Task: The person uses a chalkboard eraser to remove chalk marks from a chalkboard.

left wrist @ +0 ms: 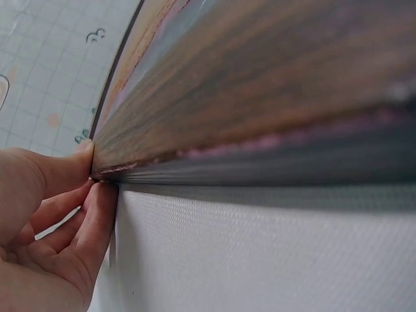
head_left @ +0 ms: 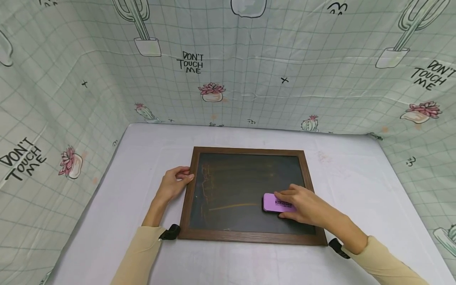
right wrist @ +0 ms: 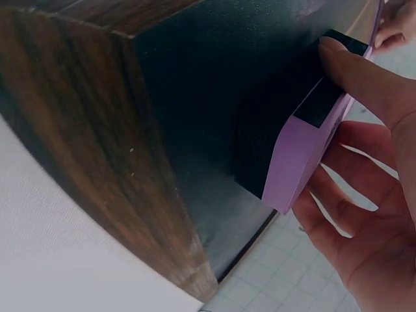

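A chalkboard (head_left: 246,236) with a brown wooden frame lies flat on the white-covered table. My left hand (head_left: 172,185) pinches the frame's left edge; in the left wrist view the thumb is on top and the fingers are lower at the side. With thumb and fingers on its two long sides, my right hand (head_left: 306,205) grips a purple and black chalkboard eraser (head_left: 269,202). The eraser's black underside is against the dark writing surface, right of the middle. A faint yellowish chalk line (head_left: 233,206) runs leftward from the eraser. Orange chalk smears (head_left: 204,178) mark the left part.
White cloth (head_left: 256,263) covers the table around the board. A grid-patterned curtain (head_left: 249,59) with cactus drawings stands behind and at both sides. Black wrist cameras sit at the left cuff (head_left: 170,232) and right cuff (head_left: 338,248), close to the frame's lower corners.
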A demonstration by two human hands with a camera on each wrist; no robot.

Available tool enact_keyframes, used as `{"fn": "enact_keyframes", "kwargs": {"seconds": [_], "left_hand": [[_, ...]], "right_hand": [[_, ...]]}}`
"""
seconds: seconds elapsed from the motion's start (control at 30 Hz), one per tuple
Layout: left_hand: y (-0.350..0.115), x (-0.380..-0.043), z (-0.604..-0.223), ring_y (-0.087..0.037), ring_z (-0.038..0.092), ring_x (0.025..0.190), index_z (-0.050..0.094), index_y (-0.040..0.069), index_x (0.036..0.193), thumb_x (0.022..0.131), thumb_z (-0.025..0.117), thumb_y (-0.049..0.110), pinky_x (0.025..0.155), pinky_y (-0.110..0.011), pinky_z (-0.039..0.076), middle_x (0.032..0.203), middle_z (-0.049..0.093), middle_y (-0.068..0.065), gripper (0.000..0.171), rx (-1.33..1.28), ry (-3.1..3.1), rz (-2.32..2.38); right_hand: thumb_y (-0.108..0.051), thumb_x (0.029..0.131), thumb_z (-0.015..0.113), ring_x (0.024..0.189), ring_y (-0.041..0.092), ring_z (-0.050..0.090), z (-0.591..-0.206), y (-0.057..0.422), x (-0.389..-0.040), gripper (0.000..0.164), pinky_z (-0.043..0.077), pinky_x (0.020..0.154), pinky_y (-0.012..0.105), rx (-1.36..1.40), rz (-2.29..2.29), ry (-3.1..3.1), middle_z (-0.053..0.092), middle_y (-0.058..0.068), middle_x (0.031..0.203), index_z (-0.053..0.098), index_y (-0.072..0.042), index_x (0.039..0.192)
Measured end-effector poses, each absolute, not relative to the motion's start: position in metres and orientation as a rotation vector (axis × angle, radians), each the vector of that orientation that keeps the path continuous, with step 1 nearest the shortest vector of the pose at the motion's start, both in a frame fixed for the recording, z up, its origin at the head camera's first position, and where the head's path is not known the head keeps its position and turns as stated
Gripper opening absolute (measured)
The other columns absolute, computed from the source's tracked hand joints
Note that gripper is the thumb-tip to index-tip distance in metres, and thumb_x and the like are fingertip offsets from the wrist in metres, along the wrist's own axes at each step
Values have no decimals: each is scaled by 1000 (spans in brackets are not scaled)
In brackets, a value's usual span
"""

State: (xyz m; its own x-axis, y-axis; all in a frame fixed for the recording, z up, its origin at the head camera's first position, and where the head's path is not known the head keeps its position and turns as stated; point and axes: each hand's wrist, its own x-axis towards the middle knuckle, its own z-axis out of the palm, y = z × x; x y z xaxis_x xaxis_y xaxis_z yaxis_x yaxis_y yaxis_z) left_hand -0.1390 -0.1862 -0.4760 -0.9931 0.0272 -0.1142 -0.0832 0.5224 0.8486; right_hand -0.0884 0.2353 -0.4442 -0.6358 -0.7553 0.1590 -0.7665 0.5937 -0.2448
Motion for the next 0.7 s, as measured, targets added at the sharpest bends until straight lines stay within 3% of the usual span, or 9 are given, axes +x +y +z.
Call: {"fn": "enact_keyframes", "kwargs": {"seconds": [0.23, 0.4, 0.7], "left_hand": [[-185, -139, -477, -36, 66, 104, 61, -10, 134, 99, 70, 12, 90, -43, 48, 120, 67, -26, 42, -46, 2638, 1485], [-184, -139, -477, -36, 66, 105, 60, -9, 135, 100, 69, 13, 91, -44, 48, 122, 66, -25, 42, -56, 2638, 1467], [-185, -139, -475, -35, 65, 105, 59, -7, 137, 100, 68, 14, 89, -40, 48, 124, 66, -24, 43, -75, 2641, 1444]], "right_hand": [[-25, 81, 89, 85, 18, 56, -447, 228, -91, 54, 51, 71, 32, 1357, 460, -2728, 76, 14, 112, 72, 7, 121], [-25, 80, 90, 81, 18, 53, -448, 221, -94, 54, 50, 74, 35, 1390, 448, -2685, 77, 14, 109, 73, 7, 120], [-26, 82, 89, 88, 23, 63, -449, 211, -97, 56, 51, 84, 43, 1383, 457, -2728, 76, 16, 112, 71, 7, 123]]}}
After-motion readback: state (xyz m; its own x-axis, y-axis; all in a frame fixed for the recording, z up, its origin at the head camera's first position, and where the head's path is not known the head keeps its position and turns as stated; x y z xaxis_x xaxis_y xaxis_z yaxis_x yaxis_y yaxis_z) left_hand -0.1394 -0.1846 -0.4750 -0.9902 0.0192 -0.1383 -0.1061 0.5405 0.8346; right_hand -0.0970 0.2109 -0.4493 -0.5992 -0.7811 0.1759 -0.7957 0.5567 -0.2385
